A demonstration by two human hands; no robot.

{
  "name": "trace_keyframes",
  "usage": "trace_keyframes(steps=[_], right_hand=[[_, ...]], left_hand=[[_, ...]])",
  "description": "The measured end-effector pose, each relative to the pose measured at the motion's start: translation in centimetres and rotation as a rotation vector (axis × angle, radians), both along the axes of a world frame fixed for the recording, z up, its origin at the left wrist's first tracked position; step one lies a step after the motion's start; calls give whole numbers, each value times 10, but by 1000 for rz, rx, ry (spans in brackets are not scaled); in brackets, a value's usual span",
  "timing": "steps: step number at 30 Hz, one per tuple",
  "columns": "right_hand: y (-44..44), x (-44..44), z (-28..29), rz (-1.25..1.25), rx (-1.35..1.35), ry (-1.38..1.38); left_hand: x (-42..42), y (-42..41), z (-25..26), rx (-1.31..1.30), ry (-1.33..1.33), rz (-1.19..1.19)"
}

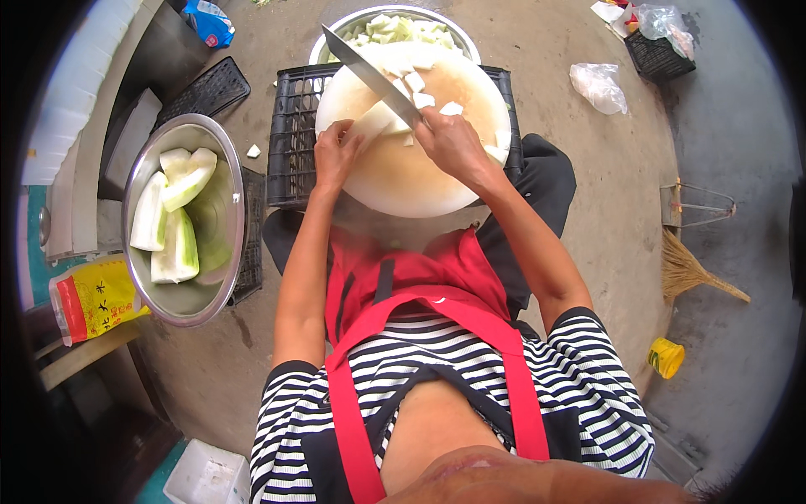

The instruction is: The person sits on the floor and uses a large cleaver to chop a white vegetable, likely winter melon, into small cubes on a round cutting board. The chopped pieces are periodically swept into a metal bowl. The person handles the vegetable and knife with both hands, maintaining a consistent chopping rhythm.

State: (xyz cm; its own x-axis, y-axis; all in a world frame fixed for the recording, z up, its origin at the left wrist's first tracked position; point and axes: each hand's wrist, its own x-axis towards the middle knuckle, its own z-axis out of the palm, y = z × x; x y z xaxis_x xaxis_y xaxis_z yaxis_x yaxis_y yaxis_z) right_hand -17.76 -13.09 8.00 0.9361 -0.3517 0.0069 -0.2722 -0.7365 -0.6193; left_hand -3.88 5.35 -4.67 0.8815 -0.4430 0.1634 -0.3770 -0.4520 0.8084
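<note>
My right hand is closed round the handle of a large kitchen knife, its blade pointing up and left over a piece of pale peeled melon or gourd. My left hand grips the left end of that piece on a round white cutting board. Cut white chunks lie about the board's upper half and right edge. The board rests on a black plastic crate. Behind it, a metal basin holds many cut pieces.
At the left, a steel basin with several large pale green wedges sits on a dark crate. A yellow printed bag lies beyond. On the right are a plastic bag, a straw broom and a yellow tub.
</note>
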Motion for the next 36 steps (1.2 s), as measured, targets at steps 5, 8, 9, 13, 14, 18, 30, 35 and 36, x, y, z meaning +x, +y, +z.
trace_keyframes(steps=[5,8,9,13,14,18,30,35,36], right_hand=[[-9,-3,-51,7,-5,3],[-12,-7,-40,17,20,33],[-13,-5,-29,24,29,35],[0,-6,-6,4,3,-18],[-1,-6,-18,20,7,-3],[-9,-10,-44,32,-65,18],[-7,-13,-50,43,-33,2],[11,-15,-4,53,2,-1],[13,-16,-2,49,20,-13]], left_hand=[[-1,-1,-2,-6,-75,-30],[-1,6,-7,38,-104,-66],[1,5,-8,28,-164,-56],[-2,7,-13,26,-222,-35],[-2,7,-12,29,-198,-30],[-11,9,1,-15,-29,-32],[-16,13,-9,105,-235,39],[-22,24,-16,116,-253,63],[-22,24,-15,109,-231,51]])
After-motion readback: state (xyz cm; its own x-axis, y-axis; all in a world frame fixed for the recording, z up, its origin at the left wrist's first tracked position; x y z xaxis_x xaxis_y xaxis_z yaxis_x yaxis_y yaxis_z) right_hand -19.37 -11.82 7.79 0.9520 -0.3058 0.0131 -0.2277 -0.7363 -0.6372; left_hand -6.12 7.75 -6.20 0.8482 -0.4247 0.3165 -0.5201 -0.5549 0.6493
